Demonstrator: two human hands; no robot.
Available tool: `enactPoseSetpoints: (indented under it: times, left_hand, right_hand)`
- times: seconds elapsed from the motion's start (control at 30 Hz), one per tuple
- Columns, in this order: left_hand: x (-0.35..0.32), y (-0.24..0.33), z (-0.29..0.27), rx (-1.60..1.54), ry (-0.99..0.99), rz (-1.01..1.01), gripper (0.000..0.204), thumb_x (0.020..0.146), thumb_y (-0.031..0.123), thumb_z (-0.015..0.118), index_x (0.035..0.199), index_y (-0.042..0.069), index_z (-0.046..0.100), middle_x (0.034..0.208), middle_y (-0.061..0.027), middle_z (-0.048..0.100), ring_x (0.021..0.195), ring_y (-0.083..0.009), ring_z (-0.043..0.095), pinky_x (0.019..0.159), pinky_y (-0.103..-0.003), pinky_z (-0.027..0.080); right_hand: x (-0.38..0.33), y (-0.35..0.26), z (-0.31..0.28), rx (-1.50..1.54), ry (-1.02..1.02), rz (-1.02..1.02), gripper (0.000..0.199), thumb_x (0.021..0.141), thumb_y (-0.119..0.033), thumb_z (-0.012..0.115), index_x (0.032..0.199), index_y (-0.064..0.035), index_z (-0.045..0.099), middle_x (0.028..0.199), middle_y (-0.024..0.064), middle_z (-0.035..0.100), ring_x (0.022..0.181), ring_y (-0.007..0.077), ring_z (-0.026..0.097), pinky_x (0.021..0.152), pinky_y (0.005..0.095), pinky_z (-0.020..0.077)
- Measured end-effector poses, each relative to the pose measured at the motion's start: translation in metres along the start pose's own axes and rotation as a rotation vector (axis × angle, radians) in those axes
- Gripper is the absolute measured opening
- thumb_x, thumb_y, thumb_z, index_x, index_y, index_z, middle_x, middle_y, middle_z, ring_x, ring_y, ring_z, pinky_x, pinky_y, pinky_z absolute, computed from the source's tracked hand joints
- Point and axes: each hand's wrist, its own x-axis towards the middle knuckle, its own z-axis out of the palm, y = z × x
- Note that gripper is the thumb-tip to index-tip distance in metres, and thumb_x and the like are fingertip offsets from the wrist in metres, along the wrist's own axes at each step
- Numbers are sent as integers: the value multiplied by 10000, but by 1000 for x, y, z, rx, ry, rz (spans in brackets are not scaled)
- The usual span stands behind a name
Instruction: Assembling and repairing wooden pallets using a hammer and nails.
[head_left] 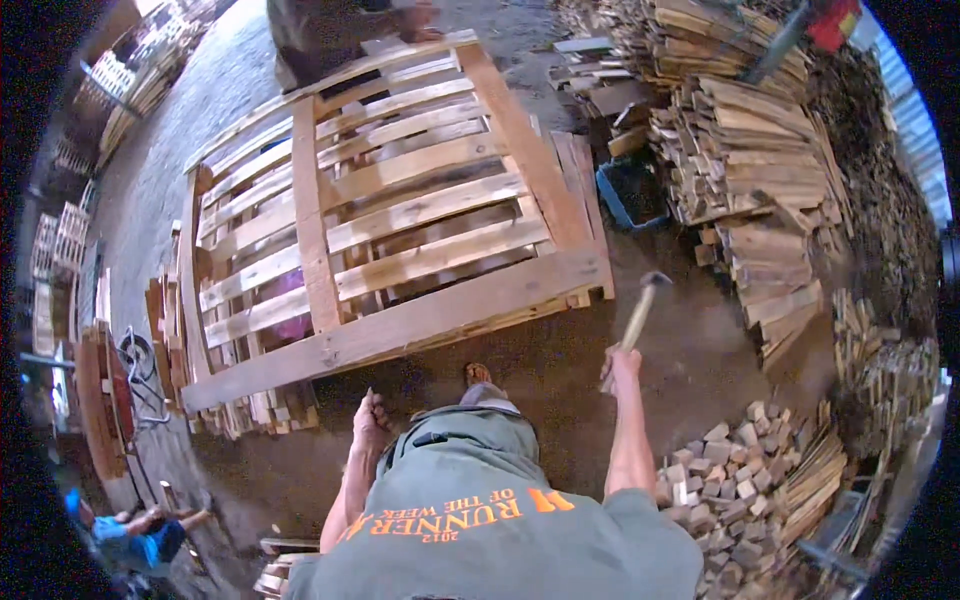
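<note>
In front of me lies a wooden pallet (318, 240) of pale slats with crossing boards, propped on more timber beneath. My right hand (622, 370) is wrapped round the wooden handle of a hammer (638, 315), held off the pallet's near right corner with its dark head pointing up and away. My left hand (371, 422) is closed just short of the pallet's near board (400, 325). A small tip sticks up from its fingers, too small to name. Neither hand touches the pallet.
Across the pallet stands another person (325, 35), one hand near its far edge. To the right are a blue crate (632, 192) and stacked boards (755, 150). Wooden blocks (735, 470) are heaped at lower right. Someone in blue (145, 535) sits at lower left, below a wheel (134, 350).
</note>
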Motion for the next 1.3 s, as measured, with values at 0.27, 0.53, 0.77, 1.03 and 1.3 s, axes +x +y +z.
enactPoseSetpoints:
  times: [0.27,0.53,0.77,1.03,1.3]
  left_hand:
    - [-11,22,71,296,-94,-73,255,887,436,569,838,189,526,546,87,304,464,-69,299,475,-257,285]
    - [-17,30,98,488,-141,-121,263,890,376,586,918,120,531,546,76,341,461,-60,342,442,-244,318]
    - [-35,42,121,674,-12,-102,178,866,306,608,864,143,538,529,75,340,448,-63,314,435,-238,279]
    - [-15,39,109,739,-17,-173,118,870,237,579,872,121,557,545,78,374,451,-51,340,413,-225,248]
    - [-29,44,124,878,-63,-74,153,880,262,576,913,115,552,530,58,381,437,-75,352,403,-263,290]
  right_hand:
    - [-21,54,17,-83,-284,-127,144,774,-22,604,761,-73,469,497,11,462,354,117,454,307,282,364]
    - [-14,76,32,-2,-119,-18,132,747,-67,621,679,-49,509,476,31,481,369,141,484,326,307,372]
    - [-35,86,51,-328,-67,-225,112,711,-92,573,757,4,537,525,81,506,434,164,511,399,357,385]
    - [-39,92,69,-121,-22,-294,131,740,-101,596,713,-35,486,541,7,435,469,107,425,411,300,338]
    - [-38,72,67,-145,2,-260,110,707,-81,571,710,-39,468,546,37,457,502,145,487,448,340,383]
